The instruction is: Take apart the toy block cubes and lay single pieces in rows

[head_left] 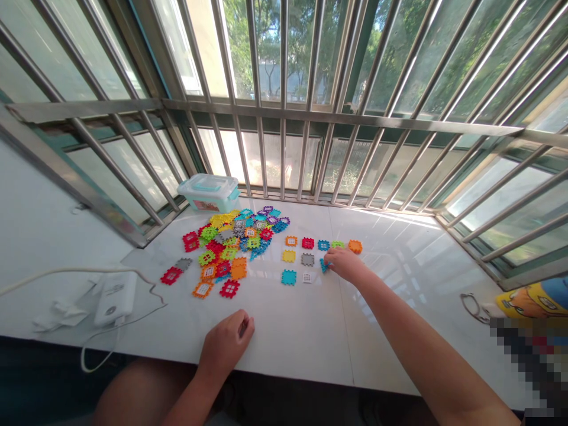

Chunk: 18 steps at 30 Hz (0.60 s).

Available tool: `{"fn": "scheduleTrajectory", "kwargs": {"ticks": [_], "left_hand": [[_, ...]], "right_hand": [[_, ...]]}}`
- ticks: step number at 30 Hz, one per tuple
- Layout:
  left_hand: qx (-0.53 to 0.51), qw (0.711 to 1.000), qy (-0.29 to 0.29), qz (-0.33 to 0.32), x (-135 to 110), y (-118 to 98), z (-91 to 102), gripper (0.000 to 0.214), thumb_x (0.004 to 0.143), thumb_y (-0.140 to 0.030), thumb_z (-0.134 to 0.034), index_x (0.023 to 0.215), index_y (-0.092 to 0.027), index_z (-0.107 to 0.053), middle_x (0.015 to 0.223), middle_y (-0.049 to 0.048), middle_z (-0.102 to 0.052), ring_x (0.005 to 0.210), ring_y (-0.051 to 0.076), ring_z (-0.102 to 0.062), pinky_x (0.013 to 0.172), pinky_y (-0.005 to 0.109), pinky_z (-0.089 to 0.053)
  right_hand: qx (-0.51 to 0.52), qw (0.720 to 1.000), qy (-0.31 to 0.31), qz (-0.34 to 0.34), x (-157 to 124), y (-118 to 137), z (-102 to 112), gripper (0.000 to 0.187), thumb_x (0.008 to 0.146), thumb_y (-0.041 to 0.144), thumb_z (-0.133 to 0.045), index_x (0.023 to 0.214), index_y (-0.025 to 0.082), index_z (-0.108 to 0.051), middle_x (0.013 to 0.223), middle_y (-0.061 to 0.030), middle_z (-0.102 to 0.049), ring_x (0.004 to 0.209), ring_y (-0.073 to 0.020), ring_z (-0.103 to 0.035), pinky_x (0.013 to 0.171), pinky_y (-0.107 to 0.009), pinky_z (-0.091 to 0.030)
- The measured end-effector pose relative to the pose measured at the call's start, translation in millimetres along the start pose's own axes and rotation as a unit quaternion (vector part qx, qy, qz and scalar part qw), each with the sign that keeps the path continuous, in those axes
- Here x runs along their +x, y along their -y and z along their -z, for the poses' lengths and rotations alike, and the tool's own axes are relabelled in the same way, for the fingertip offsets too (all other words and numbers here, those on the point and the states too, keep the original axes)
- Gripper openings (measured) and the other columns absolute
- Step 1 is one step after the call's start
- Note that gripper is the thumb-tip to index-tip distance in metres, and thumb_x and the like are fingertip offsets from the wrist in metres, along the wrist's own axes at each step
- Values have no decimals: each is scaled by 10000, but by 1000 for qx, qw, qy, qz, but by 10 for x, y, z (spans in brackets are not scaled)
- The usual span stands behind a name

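On the white sill, square plastic building tiles with notched edges lie in short rows. My right hand (344, 261) reaches over them, its fingers closed on a blue building tile (324, 266) that is partly hidden under them. Just left of it are a grey tile (307, 259) and a white lattice tile (307, 277). Behind the hand sit another blue tile (323, 244), a green tile (338, 244) and orange tiles (355, 246). My left hand (228, 338) rests curled near the front edge, with nothing visible in it.
A loose heap of mixed coloured tiles (226, 236) spreads at centre left. Behind it stands a lidded plastic box (208, 192). A white power bank (115, 299) with cables lies at left. A yellow patterned object (532, 299) is at right. Metal bars (284, 112) close off the windows.
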<state>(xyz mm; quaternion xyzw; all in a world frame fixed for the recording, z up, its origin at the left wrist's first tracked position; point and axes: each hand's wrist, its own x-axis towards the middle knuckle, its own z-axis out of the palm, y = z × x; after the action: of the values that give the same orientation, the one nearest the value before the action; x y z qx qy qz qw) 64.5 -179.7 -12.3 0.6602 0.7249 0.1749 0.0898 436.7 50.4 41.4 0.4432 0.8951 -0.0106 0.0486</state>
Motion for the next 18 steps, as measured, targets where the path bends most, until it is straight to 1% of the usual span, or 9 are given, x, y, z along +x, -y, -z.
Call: {"fn": "scheduleTrajectory", "kwargs": {"ticks": [5, 12, 15, 18], "left_hand": [[12, 1000, -8, -6, -7, -6, -3, 274, 995, -385, -490, 768, -240, -545, 706, -23, -640, 642, 143, -564, 637, 275, -300], [20, 1000, -15, -7, -7, -4, -13, 262, 989, -372, -504, 767, -240, -550, 697, -25, -619, 635, 141, -558, 639, 270, -294], [19, 1000, -18, -7, -8, -6, -13, 260, 985, -369, -510, 765, -240, -560, 694, -22, -617, 634, 143, -554, 632, 268, -288], [15, 1000, -18, -8, -7, -9, -8, 260, 983, -368, -507, 764, -241, -564, 695, -18, -625, 630, 145, -551, 631, 272, -283]], "right_hand": [[-3, 1000, -6, 8, -15, 11, 16, 166, 941, 159, -666, 1037, 259, -758, 1078, -72, -717, 1037, -258, -643, 875, -332, -421], [-8, 1000, 8, 2, 15, 17, 39, 157, 941, 160, -661, 1035, 247, -752, 1051, -74, -730, 1023, -257, -662, 842, -326, -433], [-6, 1000, 10, 3, 49, -15, 16, 162, 920, 167, -687, 1042, 257, -745, 1055, -58, -730, 1020, -253, -666, 825, -319, -440], [2, 1000, 26, -2, 95, -59, -7, 173, 894, 175, -726, 1042, 262, -745, 1072, -46, -730, 1040, -245, -668, 817, -306, -444]]}}
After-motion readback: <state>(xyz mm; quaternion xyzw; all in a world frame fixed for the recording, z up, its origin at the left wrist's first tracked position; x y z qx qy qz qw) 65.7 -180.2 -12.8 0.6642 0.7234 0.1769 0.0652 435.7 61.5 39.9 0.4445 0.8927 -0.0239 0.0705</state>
